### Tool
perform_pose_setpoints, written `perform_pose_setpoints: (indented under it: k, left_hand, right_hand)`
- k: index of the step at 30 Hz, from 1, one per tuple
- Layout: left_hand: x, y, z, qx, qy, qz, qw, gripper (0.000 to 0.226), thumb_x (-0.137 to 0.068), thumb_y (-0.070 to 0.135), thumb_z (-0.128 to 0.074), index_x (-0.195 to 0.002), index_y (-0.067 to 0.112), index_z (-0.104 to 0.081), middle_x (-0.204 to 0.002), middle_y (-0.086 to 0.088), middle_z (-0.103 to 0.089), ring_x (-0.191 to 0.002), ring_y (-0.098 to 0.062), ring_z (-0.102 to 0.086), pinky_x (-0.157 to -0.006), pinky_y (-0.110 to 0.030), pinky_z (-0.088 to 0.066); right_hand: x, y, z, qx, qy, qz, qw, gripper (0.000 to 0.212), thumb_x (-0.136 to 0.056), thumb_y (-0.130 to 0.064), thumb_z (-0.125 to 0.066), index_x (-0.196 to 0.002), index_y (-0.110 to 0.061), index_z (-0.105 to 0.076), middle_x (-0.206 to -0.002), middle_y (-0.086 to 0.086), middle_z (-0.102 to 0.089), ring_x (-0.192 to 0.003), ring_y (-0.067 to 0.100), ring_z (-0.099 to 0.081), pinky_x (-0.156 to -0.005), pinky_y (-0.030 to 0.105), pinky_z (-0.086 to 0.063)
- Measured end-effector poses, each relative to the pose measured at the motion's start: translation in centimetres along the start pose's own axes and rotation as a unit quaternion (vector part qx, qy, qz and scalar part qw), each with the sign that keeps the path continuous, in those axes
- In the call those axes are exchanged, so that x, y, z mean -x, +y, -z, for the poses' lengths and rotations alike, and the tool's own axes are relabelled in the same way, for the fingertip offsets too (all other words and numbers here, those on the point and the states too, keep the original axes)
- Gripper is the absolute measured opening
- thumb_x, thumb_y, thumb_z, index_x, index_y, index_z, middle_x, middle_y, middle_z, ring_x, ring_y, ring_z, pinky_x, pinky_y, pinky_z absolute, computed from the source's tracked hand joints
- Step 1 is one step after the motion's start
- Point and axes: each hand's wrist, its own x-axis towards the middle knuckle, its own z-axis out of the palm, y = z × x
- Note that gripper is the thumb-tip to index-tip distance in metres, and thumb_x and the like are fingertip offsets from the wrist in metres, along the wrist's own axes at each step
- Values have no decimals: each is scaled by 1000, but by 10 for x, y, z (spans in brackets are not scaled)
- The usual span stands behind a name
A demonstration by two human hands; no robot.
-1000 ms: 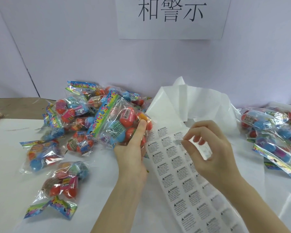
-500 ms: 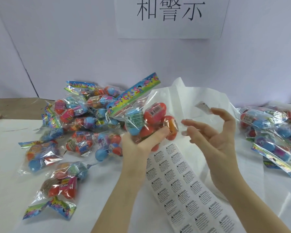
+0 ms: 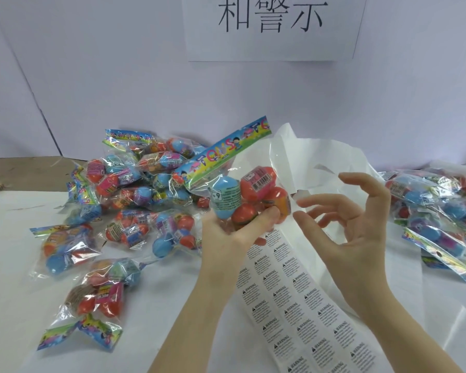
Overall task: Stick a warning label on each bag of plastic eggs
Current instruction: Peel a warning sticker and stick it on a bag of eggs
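Risk: label not discernible on spread-fingered, empty-looking right hand (image 3: pixel 353 227); bag of eggs (image 3: pixel 242 195), gripped by left hand (image 3: pixel 234 232) above label sheet (image 3: pixel 293 300), may crumple, wrinkling or misplacing sticker.

Held bag mid-frame over label sheet, bag piles left and right on worktop.
Left hand (image 3: pixel 226 232) grips a bag of plastic eggs (image 3: pixel 242 192) above the worktop (image 3: pixel 8 238), header strip tilted up to the right. Right hand (image 3: pixel 353 224) just right of the bag, apart from it, fingers spread. Warning label sheet (image 3: pixel 301 305) lies on the worktop below and between both hands, running toward the near edge. Crumpled backing paper (image 3: pixel 315 154) behind the hands. Pile of bags (image 3: pixel 135 195) left of the held bag; smaller pile (image 3: pixel 436 211) far right. Paper sign (image 3: pixel 272 25) on the wall behind.
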Motion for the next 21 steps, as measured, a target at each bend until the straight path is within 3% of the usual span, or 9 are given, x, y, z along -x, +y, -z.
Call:
perform_pose_setpoints:
  k: [7,18,21]
  left_hand:
    - [1,1,0,6,-13,16,1000,10,-60,15,-72,-69,18,-73,-63,1,-71,-55,-8,-65,-46,-16,-46]
    - [2,1,-1,-10,-30,29,999,11,-59,17,-73,-70,19,-73,-63,1,-70,-55,-10,-63,-47,-19,-46]
    - [2,2,0,-10,-44,27,999,10,-59,17,-73,-68,22,-74,-62,1,-70,-54,-10,-63,-46,-19,-46]
  right_hand:
    - [0,-1,-1,-7,-4,13,1000,63,-74,-3,-67,-107,-48,-36,-90,-7,-70,-69,17,-61,-67,23,-43]
    - [0,-1,-1,-12,15,-12,1000,52,-76,-6,-67,-106,-33,-35,-88,-8,-70,-68,14,-59,-62,17,-43]
    - [-1,0,0,-4,16,-18,1000,59,-76,8,-70,-107,-29,-35,-85,-18,-68,-62,12,-54,-60,14,-41]
